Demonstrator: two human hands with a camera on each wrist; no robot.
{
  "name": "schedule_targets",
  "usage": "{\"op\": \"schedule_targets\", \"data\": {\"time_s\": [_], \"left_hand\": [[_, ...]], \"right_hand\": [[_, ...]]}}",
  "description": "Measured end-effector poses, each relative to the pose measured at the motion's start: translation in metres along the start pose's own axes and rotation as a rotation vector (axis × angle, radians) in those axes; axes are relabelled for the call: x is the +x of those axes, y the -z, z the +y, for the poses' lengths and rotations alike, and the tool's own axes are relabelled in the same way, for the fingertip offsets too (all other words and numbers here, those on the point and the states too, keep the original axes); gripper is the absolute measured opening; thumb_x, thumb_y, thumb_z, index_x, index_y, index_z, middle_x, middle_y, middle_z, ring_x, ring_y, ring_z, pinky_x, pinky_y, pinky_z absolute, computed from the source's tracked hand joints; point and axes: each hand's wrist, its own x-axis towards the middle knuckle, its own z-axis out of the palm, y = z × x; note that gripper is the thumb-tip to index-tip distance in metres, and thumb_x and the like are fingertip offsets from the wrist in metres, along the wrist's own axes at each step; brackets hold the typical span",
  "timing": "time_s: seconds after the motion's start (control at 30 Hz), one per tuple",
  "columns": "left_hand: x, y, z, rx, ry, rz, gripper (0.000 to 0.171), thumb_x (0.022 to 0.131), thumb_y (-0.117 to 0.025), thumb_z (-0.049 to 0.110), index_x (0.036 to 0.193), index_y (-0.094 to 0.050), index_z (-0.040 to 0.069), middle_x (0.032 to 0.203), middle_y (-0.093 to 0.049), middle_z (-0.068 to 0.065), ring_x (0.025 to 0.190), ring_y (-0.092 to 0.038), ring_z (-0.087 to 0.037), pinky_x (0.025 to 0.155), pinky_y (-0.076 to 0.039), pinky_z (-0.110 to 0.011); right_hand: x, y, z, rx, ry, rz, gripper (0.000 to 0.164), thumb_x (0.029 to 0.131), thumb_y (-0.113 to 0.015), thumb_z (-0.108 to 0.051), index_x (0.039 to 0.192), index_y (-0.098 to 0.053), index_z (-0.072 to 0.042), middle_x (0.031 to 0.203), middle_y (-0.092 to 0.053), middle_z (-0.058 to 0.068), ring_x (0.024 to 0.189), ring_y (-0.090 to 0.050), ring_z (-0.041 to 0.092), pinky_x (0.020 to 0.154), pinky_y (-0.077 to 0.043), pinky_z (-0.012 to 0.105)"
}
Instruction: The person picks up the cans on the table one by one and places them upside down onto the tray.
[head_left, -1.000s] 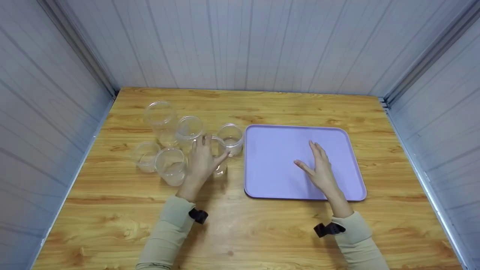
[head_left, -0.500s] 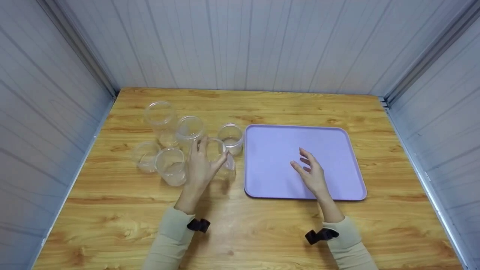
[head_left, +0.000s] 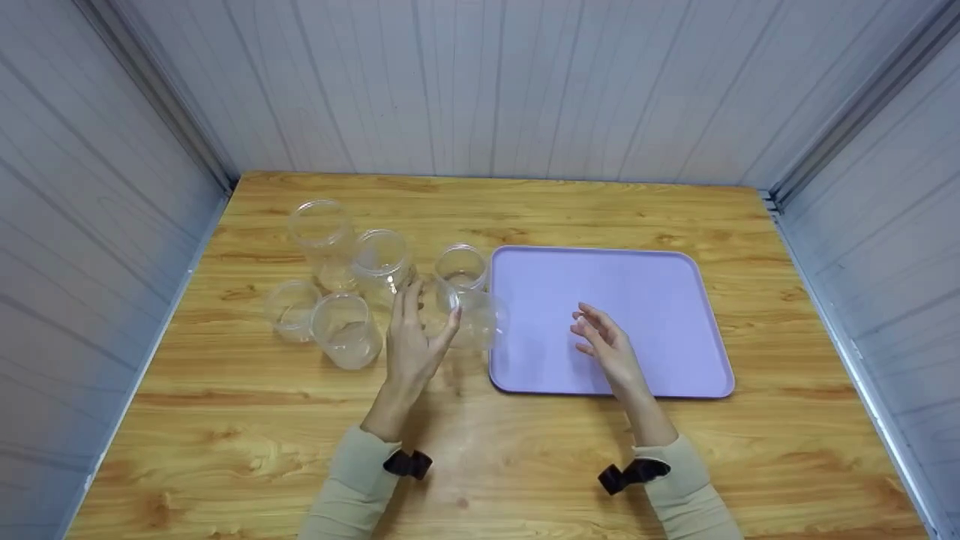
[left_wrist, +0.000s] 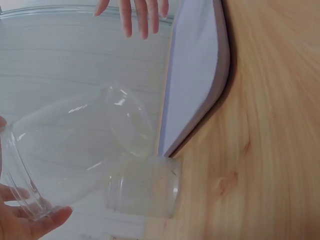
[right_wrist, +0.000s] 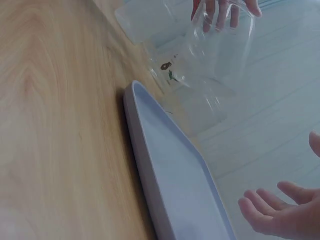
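My left hand (head_left: 416, 349) grips a clear plastic cup (head_left: 478, 321) near its rim, thumb on one side and fingers on the other. The cup is tipped on its side in the air, its base towards the left edge of the lilac tray (head_left: 600, 281). In the left wrist view, fingertips curl round the rim of this cup (left_wrist: 65, 150). Over the tray hovers my right hand (head_left: 611, 349), fingers loosely bent, holding nothing. Just behind the lifted cup, a short clear cup (head_left: 461, 262) stands upright on the table, beside the tray.
Several more clear cups stand left of my left hand: a tall cup (head_left: 321, 232) at the back, another cup (head_left: 381, 255) before it, a short cup (head_left: 292, 307) and a wider cup (head_left: 346, 334) nearer. Pale panel walls (head_left: 487, 90) enclose the wooden table (head_left: 495, 465).
The left hand's cup has been lifted and tipped, its base swinging right to the tray's edge. My right hand has moved left over the tray, its fingers bending more.
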Motion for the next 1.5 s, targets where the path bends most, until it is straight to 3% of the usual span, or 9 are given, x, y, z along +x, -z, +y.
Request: {"op": "schedule_targets", "data": {"time_s": [0.07,0.23,0.43,0.6,0.83,1.03,1.13,1.27,1.5], "left_hand": [[-0.002,-0.002,-0.001,-0.065,0.021,-0.002,0.056,0.079,-0.061,0.036,0.12,-0.046,0.001,0.11,-0.05,-0.014,0.09,-0.051,-0.027,0.06,-0.05,-0.033],[-0.003,-0.007,-0.002,-0.198,0.043,-0.014,0.052,0.08,-0.06,0.03,0.12,-0.046,0.0,0.106,-0.05,-0.017,0.088,-0.052,-0.027,0.059,-0.05,-0.028],[-0.004,-0.015,-0.005,-0.331,0.072,-0.058,0.046,0.082,-0.059,0.021,0.121,-0.045,0.001,0.103,-0.049,-0.016,0.088,-0.052,-0.028,0.06,-0.052,-0.033],[-0.007,-0.021,-0.003,-0.368,0.1,-0.072,0.044,0.082,-0.056,0.013,0.122,-0.044,-0.004,0.105,-0.049,-0.022,0.088,-0.053,-0.032,0.063,-0.051,-0.039],[-0.01,-0.014,0.027,-0.446,0.139,-0.091,0.042,0.084,-0.05,0.007,0.12,-0.041,-0.011,0.101,-0.05,-0.023,0.086,-0.052,-0.035,0.062,-0.051,-0.036],[-0.014,-0.02,0.03,-0.471,0.107,-0.104,0.043,0.083,-0.046,0.006,0.121,-0.039,-0.013,0.098,-0.05,-0.025,0.085,-0.053,-0.035,0.064,-0.05,-0.035],[-0.016,-0.023,0.03,-0.466,0.088,-0.103,0.043,0.083,-0.045,0.007,0.12,-0.04,-0.014,0.097,-0.051,-0.025,0.084,-0.054,-0.034,0.067,-0.049,-0.037],[-0.018,-0.027,0.03,-0.473,0.085,-0.109,0.042,0.083,-0.045,0.007,0.119,-0.04,-0.014,0.098,-0.05,-0.026,0.084,-0.054,-0.035,0.068,-0.05,-0.037],[-0.02,-0.031,0.031,-0.486,0.085,-0.121,0.042,0.083,-0.044,0.008,0.119,-0.041,-0.014,0.1,-0.049,-0.027,0.085,-0.054,-0.036,0.069,-0.05,-0.038]], "right_hand": [[0.0,-0.002,0.001,0.045,-0.021,-0.012,0.046,0.092,-0.048,-0.023,0.13,-0.037,0.0,0.13,-0.037,0.025,0.115,-0.04,0.037,0.092,-0.036,0.047],[0.002,-0.007,0.001,0.143,-0.06,-0.034,0.047,0.092,-0.047,-0.023,0.131,-0.036,0.001,0.13,-0.035,0.026,0.114,-0.042,0.035,0.092,-0.036,0.047],[0.002,-0.012,0.0,0.241,-0.091,-0.081,0.049,0.094,-0.045,-0.023,0.133,-0.032,0.003,0.132,-0.032,0.028,0.115,-0.041,0.037,0.091,-0.039,0.045],[0.004,-0.016,0.0,0.307,-0.129,-0.136,0.05,0.095,-0.041,-0.024,0.135,-0.029,0.002,0.134,-0.029,0.028,0.117,-0.038,0.039,0.09,-0.04,0.042],[0.006,-0.02,0.001,0.342,-0.167,-0.183,0.056,0.094,-0.041,-0.029,0.138,-0.023,0.0,0.137,-0.026,0.024,0.116,-0.037,0.039,0.089,-0.041,0.042],[0.007,-0.021,0.002,0.389,-0.186,-0.232,0.062,0.093,-0.043,-0.034,0.14,-0.018,-0.003,0.139,-0.023,0.021,0.109,-0.043,0.035,0.092,-0.036,0.049],[0.007,-0.022,0.002,0.424,-0.2,-0.258,0.065,0.092,-0.044,-0.034,0.141,-0.014,-0.004,0.142,-0.018,0.021,0.116,-0.038,0.038,0.094,-0.03,0.054],[0.006,-0.022,0.002,0.457,-0.216,-0.311,0.069,0.092,-0.044,-0.035,0.143,-0.006,-0.007,0.144,-0.01,0.02,0.122,-0.029,0.04,0.093,-0.031,0.054],[0.006,-0.019,0.002,0.494,-0.177,-0.369,0.083,0.086,-0.054,-0.039,0.143,-0.002,-0.008,0.143,-0.009,0.023,0.121,-0.03,0.042,0.092,-0.032,0.055]]}}
